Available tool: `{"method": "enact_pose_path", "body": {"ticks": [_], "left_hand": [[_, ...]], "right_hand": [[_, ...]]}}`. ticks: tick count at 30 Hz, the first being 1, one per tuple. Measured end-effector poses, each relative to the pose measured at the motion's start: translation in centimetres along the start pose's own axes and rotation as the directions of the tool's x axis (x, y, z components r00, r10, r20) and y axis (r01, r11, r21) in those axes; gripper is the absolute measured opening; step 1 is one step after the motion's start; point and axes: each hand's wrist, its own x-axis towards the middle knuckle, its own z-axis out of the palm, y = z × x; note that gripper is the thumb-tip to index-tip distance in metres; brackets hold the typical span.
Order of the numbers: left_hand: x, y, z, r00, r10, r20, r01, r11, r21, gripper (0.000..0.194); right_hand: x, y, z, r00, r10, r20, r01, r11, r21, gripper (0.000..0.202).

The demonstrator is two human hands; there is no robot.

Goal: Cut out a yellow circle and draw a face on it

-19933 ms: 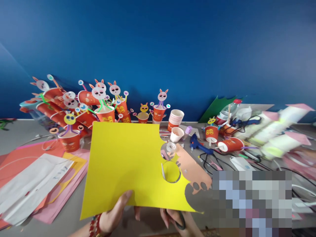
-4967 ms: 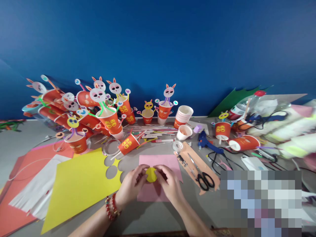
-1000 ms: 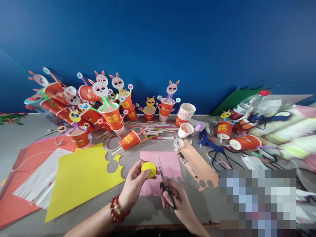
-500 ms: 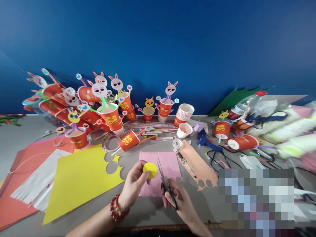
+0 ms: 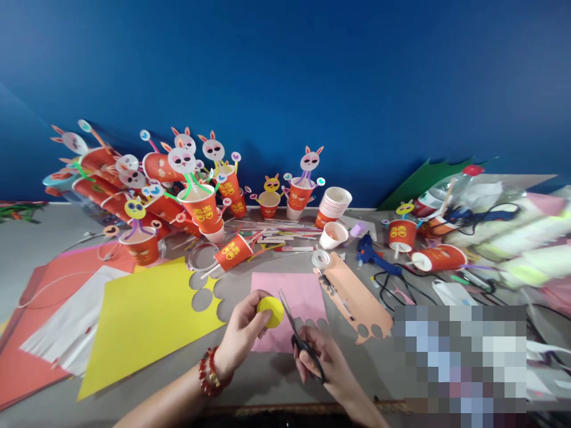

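A small yellow paper circle (image 5: 273,311) is pinched between the thumb and fingers of my left hand (image 5: 244,327). My right hand (image 5: 322,356) is closed around the black handles of a pair of scissors (image 5: 289,314). The blades point up and to the left, their tips close to the circle's right edge. Beneath both hands lies a pink paper sheet (image 5: 292,288) with round bites cut from its lower right edge. To the left is a large yellow sheet (image 5: 151,327), with round holes at its right end.
Decorated red paper cups (image 5: 198,208) crowd the back left. A cup stack (image 5: 332,205) stands at the back middle. On the right are a blue glue gun (image 5: 377,254), cords and an orange paper strip (image 5: 357,291). Red sheets (image 5: 49,303) lie at far left.
The scissors have tilted further left, and their tips have come nearer the yellow circle. The circle has turned slightly in my left hand. The view has shifted a little.
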Motion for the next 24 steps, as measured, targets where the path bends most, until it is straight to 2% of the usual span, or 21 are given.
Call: {"method": "enact_pose_path", "body": {"ticks": [24], "left_hand": [[-0.13, 0.21, 0.03, 1.0, 0.015, 0.023, -0.015, 1.0, 0.023, 0.028]], "right_hand": [[0.15, 0.02, 0.37, 0.999, -0.03, -0.021, 0.029, 0.999, -0.022, 0.062]]}}
